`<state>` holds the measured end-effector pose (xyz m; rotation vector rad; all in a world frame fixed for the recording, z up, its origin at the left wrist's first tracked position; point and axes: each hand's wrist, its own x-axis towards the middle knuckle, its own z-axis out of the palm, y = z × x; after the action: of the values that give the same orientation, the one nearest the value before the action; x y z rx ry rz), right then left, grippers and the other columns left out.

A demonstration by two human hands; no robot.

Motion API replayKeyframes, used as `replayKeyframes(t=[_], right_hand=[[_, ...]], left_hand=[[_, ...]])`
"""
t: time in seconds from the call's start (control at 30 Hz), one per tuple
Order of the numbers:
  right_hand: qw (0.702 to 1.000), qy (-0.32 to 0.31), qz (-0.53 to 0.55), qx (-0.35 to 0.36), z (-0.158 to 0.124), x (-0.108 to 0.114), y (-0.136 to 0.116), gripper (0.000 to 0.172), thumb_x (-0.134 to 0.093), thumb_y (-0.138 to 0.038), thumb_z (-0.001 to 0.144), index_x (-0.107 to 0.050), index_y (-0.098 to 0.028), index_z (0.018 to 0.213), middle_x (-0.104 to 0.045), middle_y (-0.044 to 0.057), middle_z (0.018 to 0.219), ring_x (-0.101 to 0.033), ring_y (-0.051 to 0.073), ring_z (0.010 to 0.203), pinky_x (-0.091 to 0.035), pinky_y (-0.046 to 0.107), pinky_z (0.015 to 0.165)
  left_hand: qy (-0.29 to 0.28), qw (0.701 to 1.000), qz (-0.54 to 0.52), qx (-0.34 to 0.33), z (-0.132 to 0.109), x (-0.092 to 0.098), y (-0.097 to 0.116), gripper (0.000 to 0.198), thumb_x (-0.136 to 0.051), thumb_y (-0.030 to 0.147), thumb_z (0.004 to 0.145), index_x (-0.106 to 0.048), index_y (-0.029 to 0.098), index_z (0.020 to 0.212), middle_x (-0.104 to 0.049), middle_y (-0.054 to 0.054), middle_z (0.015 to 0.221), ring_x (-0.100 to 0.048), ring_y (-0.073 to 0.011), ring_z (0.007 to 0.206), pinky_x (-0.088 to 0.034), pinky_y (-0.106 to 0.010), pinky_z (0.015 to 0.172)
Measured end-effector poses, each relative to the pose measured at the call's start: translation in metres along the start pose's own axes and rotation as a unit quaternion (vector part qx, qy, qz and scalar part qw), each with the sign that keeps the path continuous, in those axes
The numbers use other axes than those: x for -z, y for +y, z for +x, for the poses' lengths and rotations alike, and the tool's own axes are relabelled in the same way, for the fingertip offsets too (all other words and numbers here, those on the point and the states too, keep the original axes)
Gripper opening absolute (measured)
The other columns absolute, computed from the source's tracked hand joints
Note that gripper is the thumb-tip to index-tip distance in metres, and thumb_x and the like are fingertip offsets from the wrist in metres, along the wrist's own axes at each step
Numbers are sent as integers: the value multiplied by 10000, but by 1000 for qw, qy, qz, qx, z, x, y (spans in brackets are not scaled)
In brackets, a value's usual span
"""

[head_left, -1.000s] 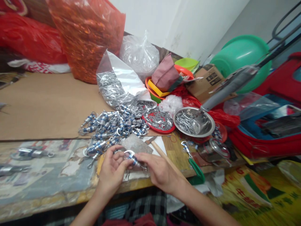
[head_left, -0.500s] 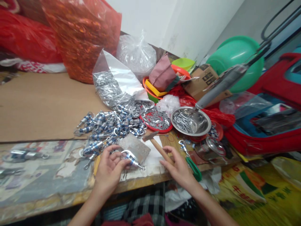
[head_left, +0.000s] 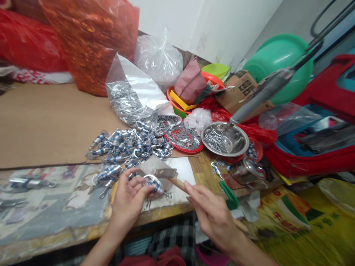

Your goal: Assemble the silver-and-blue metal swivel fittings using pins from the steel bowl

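My left hand (head_left: 131, 197) is closed on a small silver-and-blue metal fitting with a hook-shaped end (head_left: 154, 184), held by the front edge of a grey metal block (head_left: 155, 162). In my right hand (head_left: 209, 208) is a hammer (head_left: 179, 183), gripped by its wooden handle. The hammer's flat head lies over the block, just above the fitting. White paper (head_left: 185, 168) shows beneath the block. To the left and behind, a heap of similar silver-and-blue fittings (head_left: 130, 146) covers part of the bench.
A steel bowl of metal pins (head_left: 244, 146) and a red tray of small metal parts (head_left: 191, 150) stand behind the block. At right lies a green-handled tool (head_left: 230, 197). Cardboard (head_left: 50, 125) covers the left bench. A grey bar (head_left: 263, 94) slants above the bowl.
The hammer has swung left and down, its head now over the block near the fitting. My right hand has turned over the handle. My left hand stays nearly still.
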<state>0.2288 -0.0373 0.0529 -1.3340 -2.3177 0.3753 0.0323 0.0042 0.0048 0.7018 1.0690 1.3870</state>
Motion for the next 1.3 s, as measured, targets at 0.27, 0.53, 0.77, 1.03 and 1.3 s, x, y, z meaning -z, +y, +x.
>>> replayKeyframes(t=[0.27, 0.53, 0.77, 1.03, 1.3], right_hand=[[975, 87, 121, -168, -1, -16, 38, 398, -520, -233, 780, -518, -238, 1178, -619, 50, 976, -594, 200, 869, -498, 336, 750], [985, 1, -43, -169, 50, -10, 80, 287, -419, -277, 850, -628, -173, 1016, -642, 79, 911, -580, 189, 850, -444, 314, 778], [977, -21, -152, -147, 148, -10, 117, 196, -543, -159, 755, -667, -204, 900, -636, 60, 919, -552, 193, 917, -392, 261, 809], [982, 50, -93, -156, 153, -6, 127, 203, -503, -140, 779, -661, -153, 904, -641, 89, 917, -570, 194, 894, -407, 290, 809], [959, 94, 261, -64, 83, -10, 22, 99, -618, -112, 686, -689, -179, 671, -670, 21, 723, -615, 124, 695, -491, 219, 646]], left_hand=[[7, 992, 124, 1, -3, 2, 7, 283, -685, 248, 585, -599, 196, 849, -643, 2, 681, -616, -159, 564, -532, -302, 552], [-29, 918, 341, -198, 1, 15, 7, 70, -640, 300, 646, -702, 269, 643, -616, -37, 860, -572, -216, 854, -435, -320, 773], [-47, 905, 353, -232, -3, 4, 14, 73, -627, 259, 667, -687, 248, 627, -602, -23, 735, -579, -181, 714, -438, -273, 668], [-51, 908, 343, -237, -5, 6, 16, 82, -647, 224, 647, -717, 261, 668, -661, -5, 685, -611, -149, 644, -477, -234, 599], [-47, 888, 360, -282, -9, -3, 22, 196, -681, 193, 618, -698, 204, 813, -689, -5, 717, -625, -126, 642, -483, -185, 574]])
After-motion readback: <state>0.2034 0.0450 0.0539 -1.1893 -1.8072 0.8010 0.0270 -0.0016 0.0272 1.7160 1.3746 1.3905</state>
